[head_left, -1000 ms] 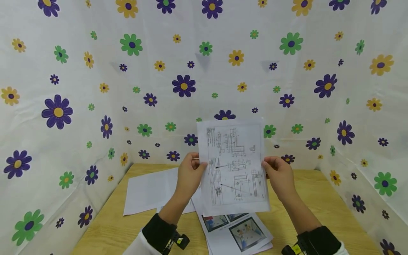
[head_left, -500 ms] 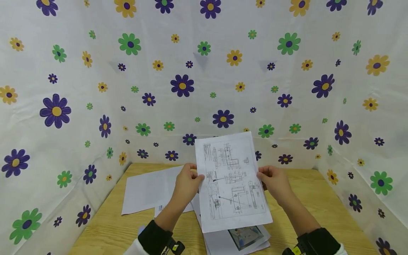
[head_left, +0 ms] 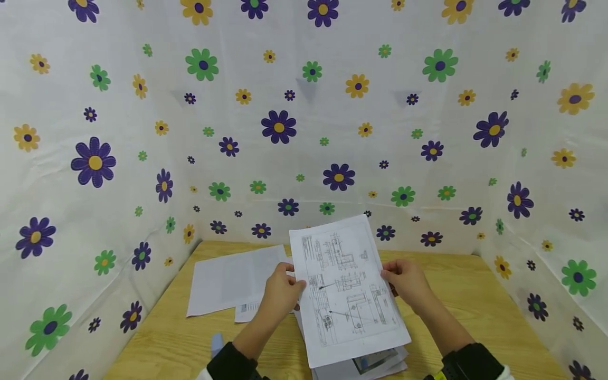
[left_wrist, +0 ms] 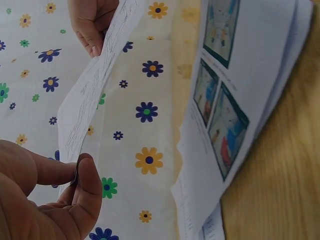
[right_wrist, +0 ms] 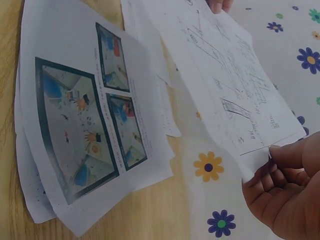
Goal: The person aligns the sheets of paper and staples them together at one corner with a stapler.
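A sheet of paper (head_left: 347,295) printed with technical line drawings is held up, tilted, over the table. My left hand (head_left: 281,289) pinches its left edge between thumb and fingers, and my right hand (head_left: 407,282) pinches the right edge. In the left wrist view the thumb and finger of the left hand (left_wrist: 55,195) meet at the sheet's edge. The right wrist view shows the right hand (right_wrist: 290,185) gripping near a corner. Below the sheet lies a stack of papers (right_wrist: 50,30) with colour photos printed on the top page, partly hidden in the head view.
At the back left of the wooden table (head_left: 451,311) lies a blank white sheet (head_left: 233,282), with a smaller printed paper (head_left: 246,312) sticking out under it. A light blue object (head_left: 216,344) sits by the left sleeve. A flower-patterned curtain (head_left: 328,105) surrounds the table.
Both hands have lowered the drawing sheet toward the stack, and its top has tipped to the left. It covers more of the photo page in the head view.
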Available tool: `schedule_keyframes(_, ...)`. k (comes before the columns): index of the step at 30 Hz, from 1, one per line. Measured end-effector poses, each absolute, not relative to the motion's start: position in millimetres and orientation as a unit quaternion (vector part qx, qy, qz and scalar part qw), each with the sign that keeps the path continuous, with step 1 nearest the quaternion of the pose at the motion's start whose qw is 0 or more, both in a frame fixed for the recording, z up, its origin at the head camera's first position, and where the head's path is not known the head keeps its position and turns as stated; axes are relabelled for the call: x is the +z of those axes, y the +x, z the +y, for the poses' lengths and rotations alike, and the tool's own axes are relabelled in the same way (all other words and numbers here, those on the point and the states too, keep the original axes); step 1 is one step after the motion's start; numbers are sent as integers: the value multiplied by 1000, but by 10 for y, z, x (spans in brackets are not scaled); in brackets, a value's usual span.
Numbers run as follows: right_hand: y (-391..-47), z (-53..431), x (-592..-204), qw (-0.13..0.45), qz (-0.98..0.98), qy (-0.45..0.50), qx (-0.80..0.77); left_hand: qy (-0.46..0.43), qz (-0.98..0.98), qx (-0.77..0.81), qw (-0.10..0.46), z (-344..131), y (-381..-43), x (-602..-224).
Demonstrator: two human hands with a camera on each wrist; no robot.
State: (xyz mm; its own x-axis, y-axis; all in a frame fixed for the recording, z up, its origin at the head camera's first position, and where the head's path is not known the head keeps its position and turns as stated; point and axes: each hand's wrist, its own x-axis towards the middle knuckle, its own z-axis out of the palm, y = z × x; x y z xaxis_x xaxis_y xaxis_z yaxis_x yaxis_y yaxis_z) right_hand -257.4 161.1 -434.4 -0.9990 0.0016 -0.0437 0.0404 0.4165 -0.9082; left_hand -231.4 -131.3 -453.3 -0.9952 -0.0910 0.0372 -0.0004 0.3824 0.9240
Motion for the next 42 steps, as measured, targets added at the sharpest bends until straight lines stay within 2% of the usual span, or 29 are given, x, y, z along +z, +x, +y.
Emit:
schedule_keyframes(20,-2614,1601,-4885,71,889,34,-452,-16,-885,-464,-27,-1289,-2164,-5064)
schedule_keyframes(24,-2633,1576,-4967,74,905,35,-418,-37,-890,-452,-54,-1290,-2156,-5156)
schedule_keyframes(30,-2620,1542,-5020,62,920,24,-386,-15,-895,-435,-95,-1264,-2125,-5196)
schedule_keyframes(42,-2621,1429,-5077,59,928,53,-363,-8,-905,-416,-87,-1311,-2211,-5227)
